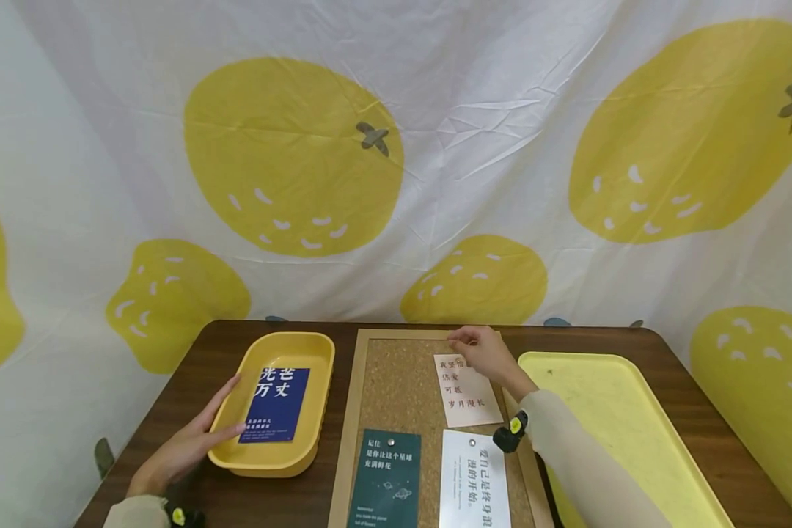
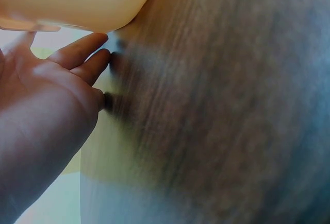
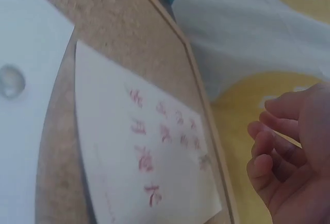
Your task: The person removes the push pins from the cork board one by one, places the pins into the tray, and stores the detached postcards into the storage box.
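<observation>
My left hand grips the left side of a deep yellow plastic tray, thumb over the rim and fingers along the outer wall. A dark blue card with white characters lies in this tray. My right hand hovers at the top of a pale pink card with red characters on the corkboard. In the right wrist view its fingers are loosely curled with nothing between them, apart from the card. A small clear pushpin shows near that card's top edge.
Lower on the corkboard, a dark green card and a white card each carry a pushpin near the top. A shallow pale yellow tray lies right of the board on the dark wooden table. A lemon-print curtain hangs behind.
</observation>
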{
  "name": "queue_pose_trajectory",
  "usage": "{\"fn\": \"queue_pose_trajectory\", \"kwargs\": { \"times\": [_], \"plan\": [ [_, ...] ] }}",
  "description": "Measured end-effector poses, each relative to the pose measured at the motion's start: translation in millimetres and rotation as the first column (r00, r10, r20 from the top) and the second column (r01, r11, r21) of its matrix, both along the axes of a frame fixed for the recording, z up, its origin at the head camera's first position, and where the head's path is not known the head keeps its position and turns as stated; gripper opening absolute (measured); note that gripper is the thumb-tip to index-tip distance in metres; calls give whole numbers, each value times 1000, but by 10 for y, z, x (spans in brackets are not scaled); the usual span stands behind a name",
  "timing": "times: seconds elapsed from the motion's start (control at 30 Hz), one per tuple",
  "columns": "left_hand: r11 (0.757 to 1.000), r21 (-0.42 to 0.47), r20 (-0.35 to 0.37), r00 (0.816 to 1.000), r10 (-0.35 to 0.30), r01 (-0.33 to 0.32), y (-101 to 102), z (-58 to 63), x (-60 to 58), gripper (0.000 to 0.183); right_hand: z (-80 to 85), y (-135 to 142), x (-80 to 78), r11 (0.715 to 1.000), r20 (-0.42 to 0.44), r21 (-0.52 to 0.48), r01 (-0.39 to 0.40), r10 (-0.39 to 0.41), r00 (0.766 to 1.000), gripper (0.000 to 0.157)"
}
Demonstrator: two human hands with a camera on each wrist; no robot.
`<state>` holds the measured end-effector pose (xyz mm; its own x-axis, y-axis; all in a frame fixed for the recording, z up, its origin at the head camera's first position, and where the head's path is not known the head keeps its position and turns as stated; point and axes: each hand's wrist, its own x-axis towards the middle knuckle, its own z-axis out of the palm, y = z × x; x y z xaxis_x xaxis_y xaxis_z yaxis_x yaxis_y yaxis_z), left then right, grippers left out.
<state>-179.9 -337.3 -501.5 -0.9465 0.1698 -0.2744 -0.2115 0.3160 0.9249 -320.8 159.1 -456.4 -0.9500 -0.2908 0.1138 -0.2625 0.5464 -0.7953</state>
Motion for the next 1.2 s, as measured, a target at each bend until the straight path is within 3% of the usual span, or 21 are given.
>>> {"fn": "queue_pose_trajectory", "kwargs": {
  "times": [0.27, 0.6, 1.2],
  "plan": [
    [1000, -1, 5, 1000, 0, 0, 9, 3, -3, 91, -183, 153, -65, 998, 43, 31, 51, -53, 998, 20],
    [1000, -6, 19, 1000, 6, -6, 14, -5, -13, 92, -350, 187, -109, 999, 69, 12, 52, -53, 996, 20],
    [1000, -14, 28, 1000, 9, -8, 3, 10, -4, 93, -408, 146, -75, 994, 94, 53, 95, -100, 991, 28]
  ]
}}
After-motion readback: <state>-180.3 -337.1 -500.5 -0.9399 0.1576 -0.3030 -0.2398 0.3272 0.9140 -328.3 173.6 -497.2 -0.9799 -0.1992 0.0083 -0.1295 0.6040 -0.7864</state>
